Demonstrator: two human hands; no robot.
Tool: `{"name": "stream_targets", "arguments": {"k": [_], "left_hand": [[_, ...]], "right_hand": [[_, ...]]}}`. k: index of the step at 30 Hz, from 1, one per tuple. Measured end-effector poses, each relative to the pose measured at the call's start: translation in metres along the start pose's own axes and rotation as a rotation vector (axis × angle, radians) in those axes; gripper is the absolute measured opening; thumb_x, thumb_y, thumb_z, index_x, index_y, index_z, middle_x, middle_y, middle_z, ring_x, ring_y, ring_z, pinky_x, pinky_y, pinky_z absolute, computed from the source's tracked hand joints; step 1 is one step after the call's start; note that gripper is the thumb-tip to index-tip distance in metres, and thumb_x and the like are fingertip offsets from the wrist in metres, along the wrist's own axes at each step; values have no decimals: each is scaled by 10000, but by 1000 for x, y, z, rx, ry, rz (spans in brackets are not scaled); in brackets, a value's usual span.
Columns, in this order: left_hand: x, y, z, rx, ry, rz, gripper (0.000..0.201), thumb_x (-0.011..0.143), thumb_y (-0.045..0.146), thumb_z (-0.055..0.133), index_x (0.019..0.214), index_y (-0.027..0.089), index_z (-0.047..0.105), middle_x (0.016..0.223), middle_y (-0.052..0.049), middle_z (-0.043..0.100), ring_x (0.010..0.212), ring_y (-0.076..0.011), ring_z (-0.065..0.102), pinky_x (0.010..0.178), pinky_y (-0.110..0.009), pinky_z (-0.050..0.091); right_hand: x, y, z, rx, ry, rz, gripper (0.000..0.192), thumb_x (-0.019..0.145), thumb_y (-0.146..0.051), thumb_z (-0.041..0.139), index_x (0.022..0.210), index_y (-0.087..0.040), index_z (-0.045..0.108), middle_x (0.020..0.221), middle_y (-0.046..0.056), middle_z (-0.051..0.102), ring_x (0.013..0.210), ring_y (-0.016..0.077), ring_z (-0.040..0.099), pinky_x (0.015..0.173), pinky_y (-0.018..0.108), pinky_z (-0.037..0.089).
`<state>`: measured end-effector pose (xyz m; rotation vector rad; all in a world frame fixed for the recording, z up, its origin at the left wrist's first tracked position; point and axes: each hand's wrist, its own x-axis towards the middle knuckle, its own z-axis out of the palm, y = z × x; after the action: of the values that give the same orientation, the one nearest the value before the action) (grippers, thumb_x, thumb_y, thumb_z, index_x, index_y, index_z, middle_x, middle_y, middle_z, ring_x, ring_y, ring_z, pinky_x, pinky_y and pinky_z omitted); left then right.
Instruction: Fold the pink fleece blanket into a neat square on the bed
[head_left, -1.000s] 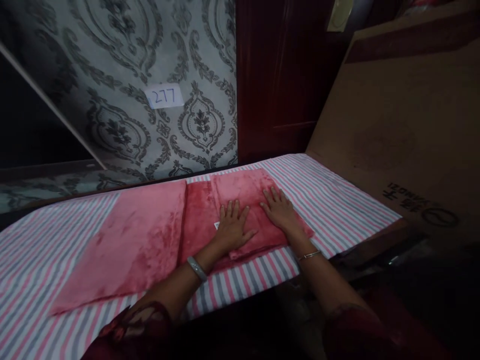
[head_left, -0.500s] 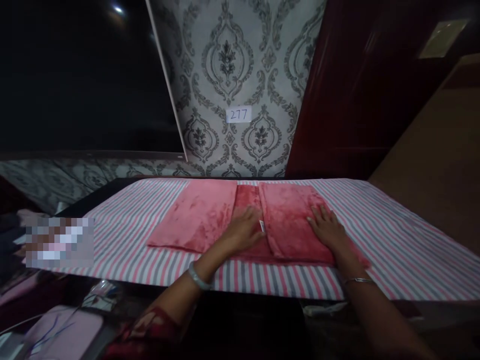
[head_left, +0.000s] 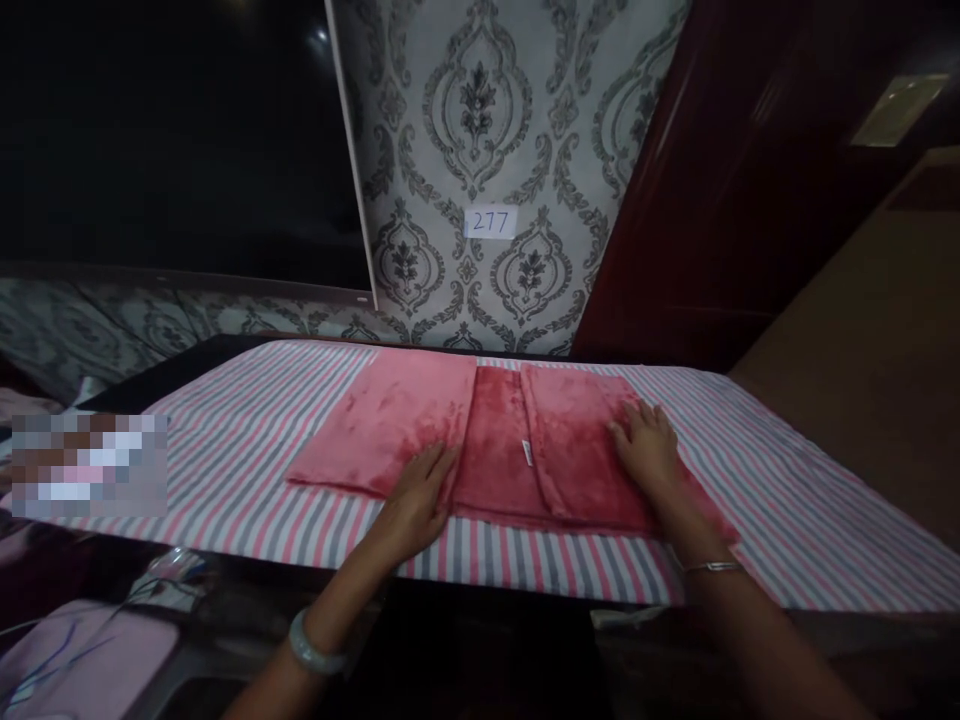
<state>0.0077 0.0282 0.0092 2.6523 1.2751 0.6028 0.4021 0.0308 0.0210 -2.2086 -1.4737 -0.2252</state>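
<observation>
A plush pink-red cloth (head_left: pixel 499 440) lies on the table, its left and right sides folded inward so that a darker strip shows between them. A small white tag (head_left: pixel 527 453) sticks out at the edge of the right fold. My left hand (head_left: pixel 415 500) rests flat on the front part of the left fold, near its inner edge, fingers stretched out. On the right fold lies my right hand (head_left: pixel 646 445), palm down with the fingers spread. Neither hand grips the fabric.
A striped cloth (head_left: pixel 225 450) covers the table. Behind it stand a patterned wall with a paper label (head_left: pixel 490 222), a dark screen (head_left: pixel 172 140) and a dark red panel (head_left: pixel 675 200). A pink stool-like surface (head_left: pixel 90 660) sits low at the left.
My left hand has moved left from the middle strip onto the left fold, uncovering the strip. My right hand stays on the right fold, shifted slightly. The view has tilted a little.
</observation>
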Motion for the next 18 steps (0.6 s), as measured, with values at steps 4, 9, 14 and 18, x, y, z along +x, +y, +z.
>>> {"name": "stream_targets", "arguments": {"k": [4, 9, 14, 18], "left_hand": [[-6, -13, 4, -43, 133, 44, 626, 812, 84, 486, 1431, 173, 479, 1482, -149, 487, 1388, -266, 450, 1141, -464, 417], [-1, -13, 11, 4, 229, 91, 474, 820, 73, 511, 1279, 142, 602, 1287, -160, 622, 1223, -285, 576, 1052, -486, 491], [2, -11, 12, 60, 203, 92, 493, 786, 74, 540, 1260, 171, 631, 1264, -154, 649, 1210, -302, 586, 1033, -503, 491], [0, -14, 17, 128, 207, 114, 522, 751, 70, 542, 1260, 139, 633, 1271, -173, 654, 1208, -320, 590, 1003, -508, 502]], "right_hand": [[12, -83, 11, 487, -44, -168, 508, 914, -334, 413, 1346, -122, 575, 1334, 166, 616, 1140, 257, 625, 987, 399, 509], [24, -190, 47, 806, -453, 77, 561, 887, -284, 566, 1429, -177, 475, 870, 57, 713, 680, 162, 687, 653, 304, 593], [42, -236, 72, 720, -538, 118, 563, 913, -301, 564, 1450, -182, 441, 803, 53, 709, 587, 182, 668, 555, 317, 581], [58, -250, 84, 620, -445, 107, 611, 859, -221, 603, 1450, -170, 457, 1201, 123, 687, 979, 231, 704, 830, 325, 579]]}}
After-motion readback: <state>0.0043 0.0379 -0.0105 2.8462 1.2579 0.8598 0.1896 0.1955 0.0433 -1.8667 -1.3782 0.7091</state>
